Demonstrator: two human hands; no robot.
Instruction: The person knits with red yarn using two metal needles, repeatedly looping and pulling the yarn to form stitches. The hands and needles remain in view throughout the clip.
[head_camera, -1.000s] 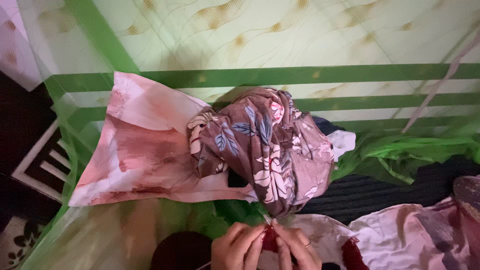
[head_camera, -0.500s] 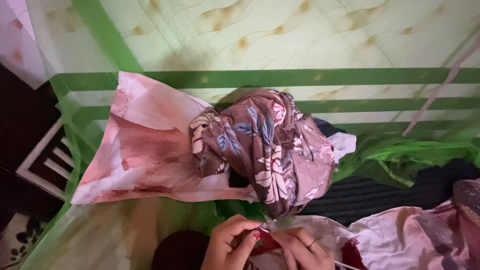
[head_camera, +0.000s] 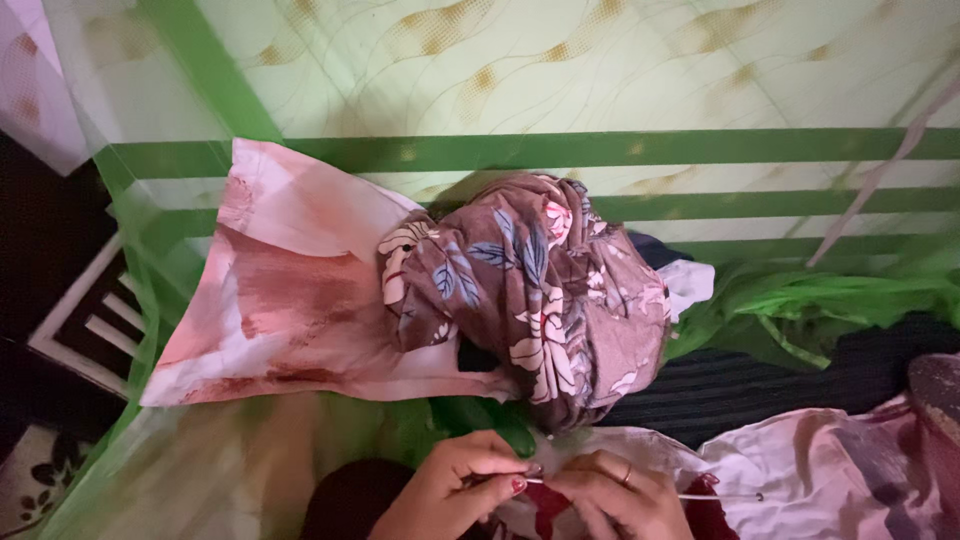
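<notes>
my left hand (head_camera: 455, 490) was curled nearly closed at the bottom edge of the view, thumb and forefinger pinched on the near end of a thin pale crochet hook (head_camera: 640, 491). my right hand (head_camera: 615, 495) was closed too, fingers folded down over the dark red yarn work (head_camera: 545, 500), a ring on one finger. the two hands touched at the fingertips. the hook ran sideways from between the hands out to the right, its far end sticking past my right hand over pale cloth. the red piece was mostly hidden under my fingers, so i could not tell its shape; more red showed just right of my right hand. just above the hands sat a brown floral cloth bundle (head_camera: 530, 290), with a pink pillow (head_camera: 290, 290) touching its left side. green mosquito netting (head_camera: 800, 305) lay crumpled to the right, near a black ribbed cloth (head_camera: 760, 385). a pale patterned sheet with green stripes (head_camera: 600, 150) filled the top.
</notes>
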